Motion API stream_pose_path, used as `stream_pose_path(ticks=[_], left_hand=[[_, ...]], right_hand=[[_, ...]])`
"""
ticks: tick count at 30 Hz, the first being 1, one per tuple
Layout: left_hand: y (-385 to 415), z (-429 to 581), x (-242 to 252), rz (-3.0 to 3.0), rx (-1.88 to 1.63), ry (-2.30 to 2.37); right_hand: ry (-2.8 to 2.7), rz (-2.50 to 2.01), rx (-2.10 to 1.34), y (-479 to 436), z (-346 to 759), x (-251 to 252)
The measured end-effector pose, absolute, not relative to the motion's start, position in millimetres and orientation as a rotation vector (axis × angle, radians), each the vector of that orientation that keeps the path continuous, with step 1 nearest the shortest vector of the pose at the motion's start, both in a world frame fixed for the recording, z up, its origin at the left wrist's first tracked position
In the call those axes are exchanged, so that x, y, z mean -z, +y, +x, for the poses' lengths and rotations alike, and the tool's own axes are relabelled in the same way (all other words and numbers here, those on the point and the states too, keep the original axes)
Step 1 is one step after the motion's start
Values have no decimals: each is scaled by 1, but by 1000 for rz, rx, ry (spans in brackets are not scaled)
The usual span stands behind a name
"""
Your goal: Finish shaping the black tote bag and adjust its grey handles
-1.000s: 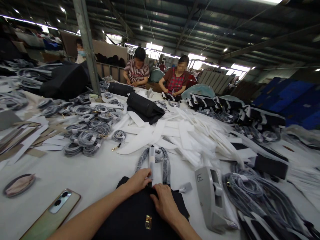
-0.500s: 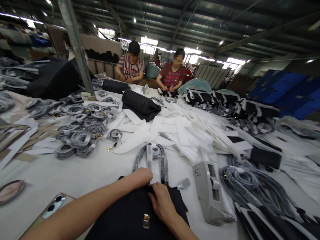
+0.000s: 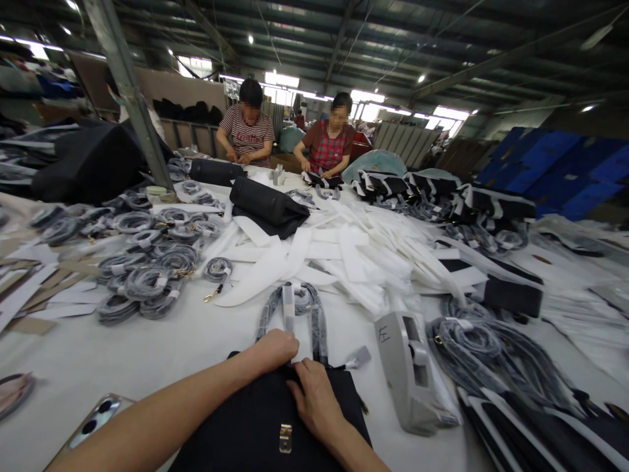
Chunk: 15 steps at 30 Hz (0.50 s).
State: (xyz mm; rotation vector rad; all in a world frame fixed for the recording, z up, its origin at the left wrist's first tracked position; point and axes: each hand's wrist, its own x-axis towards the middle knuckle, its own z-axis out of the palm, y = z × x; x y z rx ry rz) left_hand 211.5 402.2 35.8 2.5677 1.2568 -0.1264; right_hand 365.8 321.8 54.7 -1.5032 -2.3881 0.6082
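A black handbag (image 3: pixel 255 426) with a gold clasp (image 3: pixel 285 438) lies in front of me on the white table (image 3: pixel 147 354). Its wrapped grey handles (image 3: pixel 299 314) stretch away from me, with a white paper strip between them. My left hand (image 3: pixel 272 347) is closed at the bag's top edge by the base of the handles. My right hand (image 3: pixel 312 400) lies flat on the bag's top, fingertips meeting the left hand. Whether either hand pinches the strip or the bag edge is hidden.
A grey tape dispenser (image 3: pixel 407 367) stands to the right. A phone (image 3: pixel 91 419) lies at the lower left. Coiled wrapped straps (image 3: pixel 142 262) fill the left, white paper pieces (image 3: pixel 354 255) the middle, strap bundles (image 3: pixel 491 354) the right. Two people (image 3: pixel 248 131) work at the far side.
The view has drifted, so everything sits lower and further left in frame. My left hand's fingers have curled in at the bag's top edge. The right hand stays on the bag.
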Motion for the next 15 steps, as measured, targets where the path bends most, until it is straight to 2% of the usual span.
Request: stream_pose_path(ticks=[15], left_hand=[[389,187,-55,2489,95,1114]], right_hand=[[-2344,-1406,-616,321,371,-45]])
